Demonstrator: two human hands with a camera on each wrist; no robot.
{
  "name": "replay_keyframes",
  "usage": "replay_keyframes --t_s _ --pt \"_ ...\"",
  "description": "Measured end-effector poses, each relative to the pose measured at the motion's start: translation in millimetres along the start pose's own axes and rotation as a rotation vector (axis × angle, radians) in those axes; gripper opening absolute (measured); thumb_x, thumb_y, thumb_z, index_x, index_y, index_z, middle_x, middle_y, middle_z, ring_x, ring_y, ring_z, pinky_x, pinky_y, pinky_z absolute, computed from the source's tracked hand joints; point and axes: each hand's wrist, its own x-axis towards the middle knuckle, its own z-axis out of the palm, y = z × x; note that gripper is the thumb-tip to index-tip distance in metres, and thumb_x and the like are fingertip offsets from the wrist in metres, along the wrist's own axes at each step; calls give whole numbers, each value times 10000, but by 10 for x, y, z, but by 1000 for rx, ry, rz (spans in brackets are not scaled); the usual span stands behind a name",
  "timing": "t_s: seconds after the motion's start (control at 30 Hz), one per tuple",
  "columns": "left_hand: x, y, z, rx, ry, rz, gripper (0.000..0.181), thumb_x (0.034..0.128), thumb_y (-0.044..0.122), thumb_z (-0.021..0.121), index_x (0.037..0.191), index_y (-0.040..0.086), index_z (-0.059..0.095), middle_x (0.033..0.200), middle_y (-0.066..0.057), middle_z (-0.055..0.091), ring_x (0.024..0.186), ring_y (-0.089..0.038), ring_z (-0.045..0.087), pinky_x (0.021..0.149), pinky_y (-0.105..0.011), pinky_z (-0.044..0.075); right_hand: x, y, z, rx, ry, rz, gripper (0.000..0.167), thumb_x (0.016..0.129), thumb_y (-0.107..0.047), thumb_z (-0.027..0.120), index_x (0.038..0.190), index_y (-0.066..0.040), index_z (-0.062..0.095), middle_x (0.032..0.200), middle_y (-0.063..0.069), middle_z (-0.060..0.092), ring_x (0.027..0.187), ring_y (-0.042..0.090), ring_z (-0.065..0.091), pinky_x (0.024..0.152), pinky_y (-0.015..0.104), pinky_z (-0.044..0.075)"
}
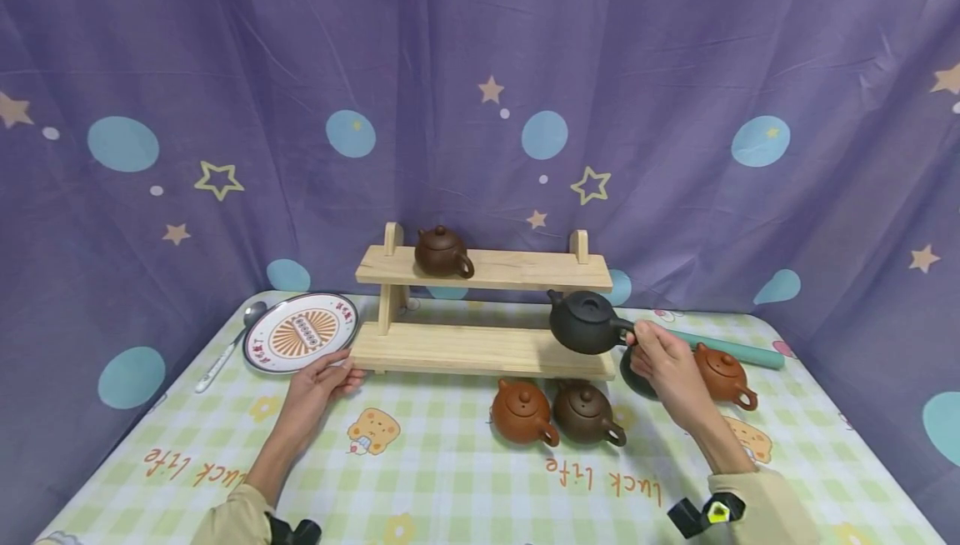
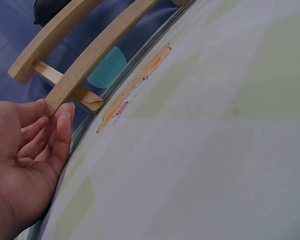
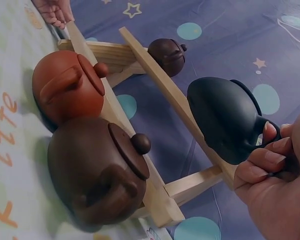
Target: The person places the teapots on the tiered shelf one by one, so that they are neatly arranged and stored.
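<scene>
Currently; right grip: black teapot; left grip: shelf; plate: head view only

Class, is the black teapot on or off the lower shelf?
Off: the right hand holds the black teapot; the right wrist view shows a gap beneath.

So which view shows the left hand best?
The left wrist view: the left hand is close, palm showing, pinching the wooden shelf. Head shows it smaller, from its back; right wrist only partly, at the top edge.
</scene>
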Motion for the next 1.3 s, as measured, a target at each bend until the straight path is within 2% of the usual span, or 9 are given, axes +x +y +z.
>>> replay_keyframes --t_s 0.17,0.47,0.7,0.93,1.17,1.3 --pt "1 10 0 3 4 3 431 1100 90 505 1469 -119 428 1009 -52 750 861 -58 710 831 -227 565 70 -2 55 41 -6 -10 358 1140 -230 414 948 46 536 666 -21 311 588 133 240 613 372 201" --pt "-8 20 -9 4 -2 4 439 1101 95 506 1472 -123 420 1012 -56 747 870 -63 710 837 -228 564 220 12 167 123 2 -15 376 1138 -216 418 944 92 514 643 -2 265 581 135 210 590 334 166" --pt "-4 13 -13 -12 -2 8 429 1100 91 506 1466 -119 429 995 -39 747 870 -62 710 837 -227 564 341 14 220 90 -12 -38 401 1142 -213 398 969 134 500 643 -19 273 583 95 236 596 331 169" --pt "-5 12 -8 -8 0 8 434 1099 95 510 1468 -119 429 1029 -80 748 873 -66 711 837 -229 564 435 -8 278 79 -15 -42 378 1141 -224 404 980 93 534 642 -41 299 585 69 273 587 275 226" --pt "-6 6 -4 -6 -1 8 430 1100 89 505 1468 -120 430 1026 -80 749 882 -76 716 844 -232 564 513 -23 336 92 -5 -40 386 1141 -209 404 982 118 533 625 -41 305 572 66 275 580 267 215" --pt "-7 5 0 -9 -3 6 425 1100 82 500 1467 -121 431 1014 -69 750 880 -75 716 840 -232 565 551 -32 368 88 2 -37 379 1139 -209 410 979 110 536 626 -44 309 573 57 298 575 230 252"
